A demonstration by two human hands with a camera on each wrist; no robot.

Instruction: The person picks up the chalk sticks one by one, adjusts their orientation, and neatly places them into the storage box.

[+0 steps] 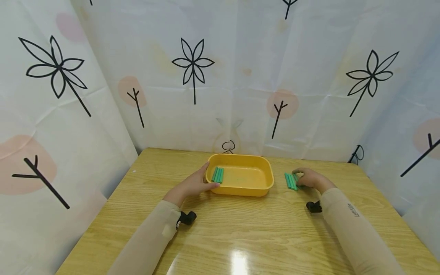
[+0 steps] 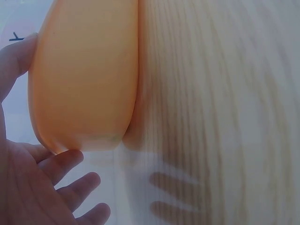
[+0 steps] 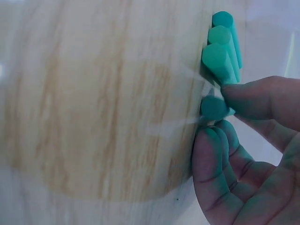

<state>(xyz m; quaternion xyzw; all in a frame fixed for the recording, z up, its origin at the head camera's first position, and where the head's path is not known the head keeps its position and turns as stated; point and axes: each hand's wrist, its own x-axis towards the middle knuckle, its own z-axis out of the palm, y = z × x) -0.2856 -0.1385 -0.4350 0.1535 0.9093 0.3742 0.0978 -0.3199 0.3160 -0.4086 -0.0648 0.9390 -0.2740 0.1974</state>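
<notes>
A yellow plastic basin (image 1: 240,188) stands toward the back of the table. My left hand (image 1: 197,181) holds its left end, thumb at the front rim and fingers round the side; in the left wrist view the lower fingers are spread off the basin's wall (image 2: 89,70). Inside, several green sticks (image 1: 217,175) lie side by side at the left. Right of the basin, my right hand (image 1: 311,179) pinches a green round stick (image 3: 214,108) between thumb and fingers. Beside it, more green sticks (image 1: 290,181) lie in a row on the table.
The wooden table (image 1: 220,225) reaches back to a white cloth (image 1: 240,76) with printed flowers, which also hangs on both sides. A black cable (image 1: 357,153) shows at the back right corner. Each wrist wears a small black camera (image 1: 187,218).
</notes>
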